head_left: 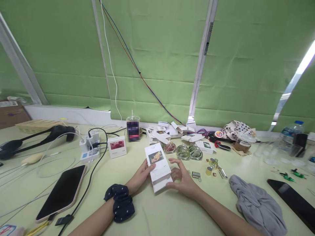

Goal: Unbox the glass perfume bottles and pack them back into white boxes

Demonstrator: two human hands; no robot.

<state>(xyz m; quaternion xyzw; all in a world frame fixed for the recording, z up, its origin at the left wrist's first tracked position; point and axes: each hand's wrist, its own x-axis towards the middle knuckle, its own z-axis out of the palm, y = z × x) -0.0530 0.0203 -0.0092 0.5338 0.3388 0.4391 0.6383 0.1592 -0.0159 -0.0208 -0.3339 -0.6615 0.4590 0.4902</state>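
Note:
A white box [157, 160] printed with a pale yellow picture is held tilted above the table. My left hand [145, 170] is closed on its left side, the thumb across the front. At the box's lower right corner is my right hand [180, 177], thumb and curled fingers gripping the edge, index finger lifted. A lower panel of the box sticks out below the printed front; its inside is hidden. Just beyond the box lie a reddish glass bottle [170, 147] and two greenish glass bottles [183, 152], [196, 152].
Several opened white boxes [172, 129] are piled at the back. Another white box [117, 147] with a red picture stands left. Small metal parts [214, 167] and a grey cloth [256, 203] lie right. A phone [62, 190] and cables are left; a lidded cup [133, 129] stands behind.

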